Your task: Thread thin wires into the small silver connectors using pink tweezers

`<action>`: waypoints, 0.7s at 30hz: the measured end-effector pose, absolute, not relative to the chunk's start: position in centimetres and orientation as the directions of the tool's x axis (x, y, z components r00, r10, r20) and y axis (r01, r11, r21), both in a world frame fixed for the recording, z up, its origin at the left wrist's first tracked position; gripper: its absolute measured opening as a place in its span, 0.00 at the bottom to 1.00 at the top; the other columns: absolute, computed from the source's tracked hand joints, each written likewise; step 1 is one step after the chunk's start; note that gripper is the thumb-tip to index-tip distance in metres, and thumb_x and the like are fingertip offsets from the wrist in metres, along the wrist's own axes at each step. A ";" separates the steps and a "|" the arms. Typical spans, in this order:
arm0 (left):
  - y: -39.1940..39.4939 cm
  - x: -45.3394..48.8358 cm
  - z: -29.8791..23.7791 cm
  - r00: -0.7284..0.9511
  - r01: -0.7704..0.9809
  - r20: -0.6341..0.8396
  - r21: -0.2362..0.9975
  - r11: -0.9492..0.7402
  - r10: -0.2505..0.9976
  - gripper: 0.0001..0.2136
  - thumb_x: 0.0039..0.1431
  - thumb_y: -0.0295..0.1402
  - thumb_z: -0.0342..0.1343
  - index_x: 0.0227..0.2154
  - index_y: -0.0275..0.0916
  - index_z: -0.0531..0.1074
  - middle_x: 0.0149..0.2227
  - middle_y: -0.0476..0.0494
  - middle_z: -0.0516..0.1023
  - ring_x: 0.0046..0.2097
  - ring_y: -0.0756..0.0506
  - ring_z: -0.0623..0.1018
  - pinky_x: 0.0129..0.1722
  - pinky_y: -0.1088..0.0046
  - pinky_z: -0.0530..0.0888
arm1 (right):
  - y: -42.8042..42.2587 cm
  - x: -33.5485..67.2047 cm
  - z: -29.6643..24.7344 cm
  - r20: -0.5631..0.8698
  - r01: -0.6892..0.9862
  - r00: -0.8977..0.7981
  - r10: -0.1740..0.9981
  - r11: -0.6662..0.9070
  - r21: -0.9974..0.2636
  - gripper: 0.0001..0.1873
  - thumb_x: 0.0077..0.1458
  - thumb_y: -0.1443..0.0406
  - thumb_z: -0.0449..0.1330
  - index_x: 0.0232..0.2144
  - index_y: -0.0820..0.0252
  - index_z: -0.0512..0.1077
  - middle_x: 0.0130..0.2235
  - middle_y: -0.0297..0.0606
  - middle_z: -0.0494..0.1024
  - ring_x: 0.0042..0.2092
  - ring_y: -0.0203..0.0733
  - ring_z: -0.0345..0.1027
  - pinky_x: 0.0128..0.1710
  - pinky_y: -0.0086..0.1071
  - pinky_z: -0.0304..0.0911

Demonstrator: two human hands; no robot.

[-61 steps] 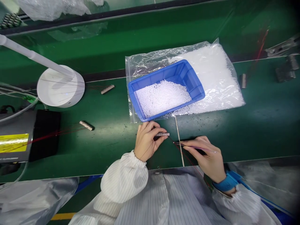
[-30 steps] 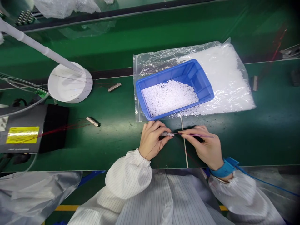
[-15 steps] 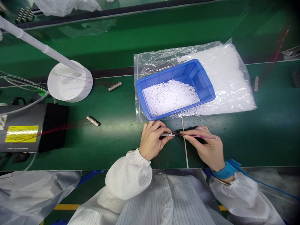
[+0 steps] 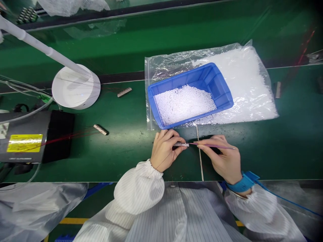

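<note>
One small metal strip (image 4: pixel 181 144), clamped in your left hand (image 4: pixel 164 151) fingertips. Your right hand (image 4: pixel 223 158) pinches one purple fibre (image 4: pixel 217 146) meeting its end. Just beyond: one blue bin (image 4: pixel 219 88) of white beads (image 4: pixel 184 104) on one bag (image 4: pixel 252 90). Three loose strips (image 4: pixel 100 129) lie on the green mat (image 4: pixel 126 154).

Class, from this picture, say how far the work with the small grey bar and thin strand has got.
Looks done: another bar on the mat carries red strands. In hand: the left hand pinches the grey bar; the right hand holds the pink strand, tip at the bar's end. Left: probably seating it; too small to tell if it's in.
</note>
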State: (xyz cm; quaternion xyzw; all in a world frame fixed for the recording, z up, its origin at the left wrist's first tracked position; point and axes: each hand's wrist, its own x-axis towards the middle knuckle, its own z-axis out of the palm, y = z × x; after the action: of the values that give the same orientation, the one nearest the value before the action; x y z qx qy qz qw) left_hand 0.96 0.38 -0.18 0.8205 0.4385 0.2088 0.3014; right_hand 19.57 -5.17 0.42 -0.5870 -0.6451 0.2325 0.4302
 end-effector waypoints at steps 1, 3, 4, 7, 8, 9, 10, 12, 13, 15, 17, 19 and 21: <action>0.4 1.0 -0.2 0.528 0.597 0.075 0.676 -0.432 0.846 0.07 0.57 0.39 0.59 0.34 0.43 0.75 0.35 0.48 0.73 0.37 0.46 0.67 0.35 0.68 0.60 | -5.2 19.6 0.4 0.281 0.559 0.056 0.958 0.203 -0.804 0.09 0.52 0.70 0.62 0.35 0.52 0.76 0.33 0.33 0.80 0.31 0.40 0.69 0.35 0.41 0.61; 0.4 1.0 -0.2 0.530 0.602 0.067 0.672 -0.431 0.845 0.07 0.57 0.40 0.58 0.34 0.43 0.75 0.35 0.48 0.73 0.37 0.46 0.67 0.35 0.68 0.60 | -5.2 19.6 0.3 0.278 0.564 0.055 0.959 0.200 -0.801 0.08 0.52 0.70 0.62 0.35 0.52 0.76 0.33 0.33 0.80 0.32 0.41 0.69 0.35 0.41 0.62; 0.4 1.0 -0.2 0.531 0.603 0.066 0.672 -0.431 0.845 0.07 0.57 0.40 0.58 0.34 0.43 0.75 0.35 0.48 0.73 0.38 0.46 0.67 0.35 0.68 0.60 | -5.2 19.6 0.3 0.279 0.566 0.056 0.959 0.200 -0.800 0.08 0.52 0.70 0.62 0.35 0.52 0.76 0.33 0.33 0.80 0.31 0.41 0.69 0.35 0.41 0.62; 0.4 0.9 -0.2 0.531 0.597 0.072 0.676 -0.433 0.844 0.08 0.57 0.40 0.58 0.35 0.43 0.75 0.34 0.48 0.73 0.38 0.46 0.67 0.35 0.68 0.60 | -5.2 19.6 0.3 0.291 0.571 0.050 0.955 0.211 -0.793 0.09 0.52 0.70 0.62 0.35 0.52 0.76 0.33 0.33 0.80 0.31 0.41 0.69 0.35 0.41 0.62; 0.4 0.9 -0.2 0.531 0.595 0.072 0.677 -0.433 0.844 0.08 0.57 0.40 0.58 0.35 0.43 0.75 0.34 0.48 0.73 0.38 0.46 0.67 0.35 0.68 0.60 | -5.2 19.6 0.3 0.296 0.573 0.048 0.954 0.216 -0.790 0.09 0.52 0.70 0.62 0.36 0.52 0.76 0.33 0.33 0.80 0.31 0.41 0.69 0.36 0.41 0.62; 0.4 0.9 -0.2 0.532 0.596 0.070 0.677 -0.432 0.844 0.08 0.57 0.40 0.58 0.35 0.43 0.75 0.34 0.48 0.73 0.38 0.46 0.67 0.35 0.68 0.60 | -5.3 19.5 0.4 0.300 0.577 0.045 0.953 0.220 -0.787 0.09 0.52 0.70 0.62 0.36 0.52 0.76 0.34 0.33 0.80 0.31 0.41 0.69 0.36 0.41 0.62; 0.4 0.9 -0.1 0.532 0.599 0.065 0.675 -0.430 0.844 0.08 0.57 0.40 0.58 0.35 0.43 0.75 0.34 0.48 0.73 0.37 0.46 0.67 0.35 0.68 0.60 | -5.3 19.5 0.4 0.303 0.581 0.042 0.952 0.223 -0.783 0.09 0.52 0.70 0.62 0.36 0.51 0.75 0.34 0.33 0.80 0.31 0.40 0.69 0.36 0.41 0.61; 0.4 1.0 -0.1 0.534 0.607 0.052 0.672 -0.425 0.844 0.08 0.57 0.40 0.58 0.35 0.43 0.76 0.34 0.48 0.73 0.38 0.46 0.67 0.35 0.68 0.60 | -5.3 19.4 0.5 0.308 0.595 0.034 0.951 0.228 -0.771 0.09 0.53 0.69 0.61 0.36 0.51 0.75 0.33 0.32 0.80 0.30 0.40 0.69 0.35 0.41 0.61; 0.4 1.0 0.0 0.533 0.609 0.049 0.671 -0.424 0.844 0.08 0.57 0.40 0.58 0.35 0.43 0.76 0.34 0.48 0.73 0.38 0.46 0.67 0.35 0.68 0.60 | -5.3 19.4 0.6 0.310 0.605 0.026 0.951 0.232 -0.762 0.09 0.53 0.69 0.61 0.36 0.51 0.75 0.33 0.32 0.80 0.30 0.39 0.68 0.35 0.41 0.61; 0.4 1.0 0.0 0.531 0.610 0.049 0.671 -0.422 0.846 0.07 0.57 0.40 0.58 0.34 0.43 0.76 0.34 0.48 0.73 0.38 0.46 0.67 0.35 0.68 0.60 | -5.3 19.3 0.8 0.317 0.627 0.006 0.948 0.243 -0.740 0.09 0.53 0.70 0.61 0.37 0.52 0.74 0.33 0.32 0.80 0.30 0.38 0.68 0.35 0.40 0.60; 0.5 1.0 0.0 0.531 0.607 0.049 0.674 -0.420 0.846 0.07 0.57 0.40 0.58 0.34 0.43 0.76 0.34 0.48 0.73 0.37 0.46 0.67 0.35 0.68 0.60 | -5.2 19.1 1.1 0.321 0.651 -0.011 0.947 0.251 -0.717 0.09 0.53 0.70 0.61 0.37 0.52 0.74 0.33 0.31 0.80 0.30 0.37 0.68 0.36 0.40 0.59; 0.5 1.0 0.0 0.532 0.602 0.052 0.679 -0.420 0.845 0.07 0.57 0.39 0.59 0.34 0.43 0.75 0.34 0.49 0.73 0.37 0.46 0.67 0.35 0.68 0.59 | -5.2 19.0 1.4 0.327 0.670 -0.023 0.945 0.257 -0.697 0.09 0.53 0.70 0.61 0.37 0.52 0.73 0.33 0.31 0.80 0.30 0.37 0.68 0.36 0.39 0.59; 0.5 1.0 0.0 0.536 0.599 0.054 0.679 -0.424 0.843 0.07 0.57 0.39 0.58 0.33 0.43 0.75 0.34 0.49 0.74 0.37 0.46 0.67 0.35 0.68 0.59 | -5.2 18.8 1.8 0.324 0.688 -0.039 0.945 0.261 -0.677 0.09 0.53 0.70 0.61 0.37 0.53 0.72 0.33 0.31 0.80 0.31 0.37 0.68 0.36 0.39 0.58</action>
State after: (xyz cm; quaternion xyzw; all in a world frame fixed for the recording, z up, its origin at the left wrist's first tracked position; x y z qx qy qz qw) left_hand 0.98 0.48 -0.03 0.8204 0.4394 0.1977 0.3080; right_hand 18.84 -5.19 1.76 -0.5833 -0.7000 0.1715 0.3746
